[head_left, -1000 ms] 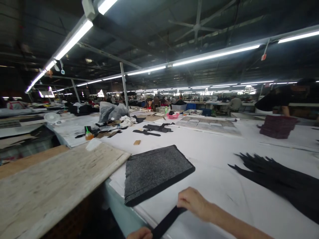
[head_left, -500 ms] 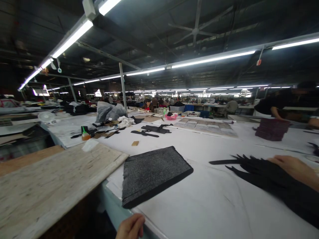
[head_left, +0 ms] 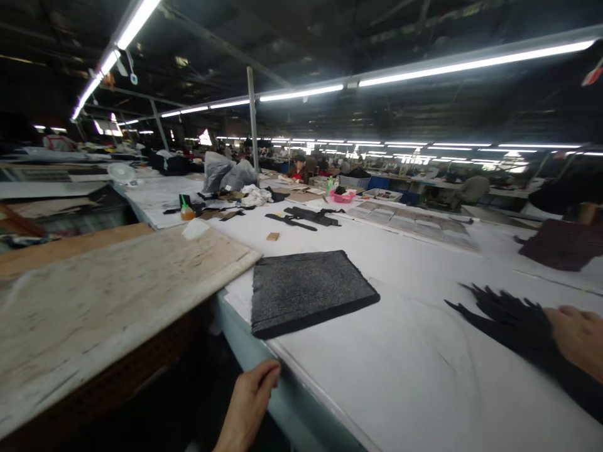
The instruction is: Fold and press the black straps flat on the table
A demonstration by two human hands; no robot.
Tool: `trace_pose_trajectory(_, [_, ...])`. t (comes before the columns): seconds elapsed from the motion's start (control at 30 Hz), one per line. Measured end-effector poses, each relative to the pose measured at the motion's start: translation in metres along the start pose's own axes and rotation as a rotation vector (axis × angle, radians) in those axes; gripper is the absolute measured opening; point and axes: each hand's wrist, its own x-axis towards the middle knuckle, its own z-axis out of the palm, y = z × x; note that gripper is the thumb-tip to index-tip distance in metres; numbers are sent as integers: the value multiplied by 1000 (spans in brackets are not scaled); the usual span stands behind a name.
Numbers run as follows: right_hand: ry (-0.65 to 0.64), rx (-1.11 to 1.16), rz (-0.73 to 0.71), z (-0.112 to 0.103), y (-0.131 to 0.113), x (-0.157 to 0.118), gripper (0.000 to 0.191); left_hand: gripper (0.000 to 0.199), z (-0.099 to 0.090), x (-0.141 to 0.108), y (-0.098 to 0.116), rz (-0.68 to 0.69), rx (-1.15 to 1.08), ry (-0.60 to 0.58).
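Left hand [head_left: 253, 392], one: bottom centre of the frame, at the table's near edge; fingers curled in, thumb closed against them, nothing visible between. Right hand [head_left: 578, 336], one: right edge of the frame, laid on the black fabric strips; fingers blurred, grip cannot be told.

Black fabric strips [head_left: 516, 323], one bundle: lower right, ends fanned leftward; strips overlap, number uncountable.

Grey textured fabric [head_left: 313, 290], one pile or panel, layers not countable: centre, black along its near edge, flat on the white-covered table [head_left: 400, 376].

Tan block [head_left: 272, 236], one, small: just beyond the grey fabric.

Black cut pieces [head_left: 311, 216], at least two: above centre, lying close together.

Maroon fabric stack [head_left: 563, 243], one: right side of the frame.

Mottled board [head_left: 113, 282], one: left, its right corner near the grey fabric.

Squeeze bottle [head_left: 187, 211], one, orange contents, green nozzle: left of centre.

Pink basket [head_left: 342, 198], one: upper centre, dark contents.

Grey plastic bags [head_left: 228, 172], apparently two, side by side: upper centre-left.
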Motion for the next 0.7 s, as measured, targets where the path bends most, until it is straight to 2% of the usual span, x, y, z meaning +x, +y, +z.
trace_pose_trajectory(0.07, [-45, -70, -122, 33, -47, 12, 46, 27, -1, -3, 0, 78, 80, 60])
trace_pose_trajectory(0.1, [-164, 0, -264, 51, -83, 16, 41, 25, -2, -4, -1, 133, 132, 95])
trace_pose_trajectory(0.2, [-221, 172, -521, 88, -220, 10, 32, 26, -3, -5, -6, 319, 334, 182])
trace_pose_trajectory(0.3, [-290, 300, -775, 96, -345, -10, 14, 32, -3, -2, -13, 444, 584, 225])
trace_pose_trajectory(0.37, [-334, 325, -851, 95, -401, -21, 7, 39, -3, 1, -18, 484, 732, 240])
trace_pose_trajectory(0.43, [-364, 306, -878, 95, -434, -28, 9, 45, -3, 4, -22, 515, 842, 255])
trace_pose_trajectory(0.5, [-388, 271, -866, 98, -451, -29, 10, 48, -3, 6, -25, 540, 918, 276])
trace_pose_trajectory(0.7, [-412, 216, -811, 108, -458, -29, 12, 56, 2, 11, -23, 524, 952, 345])
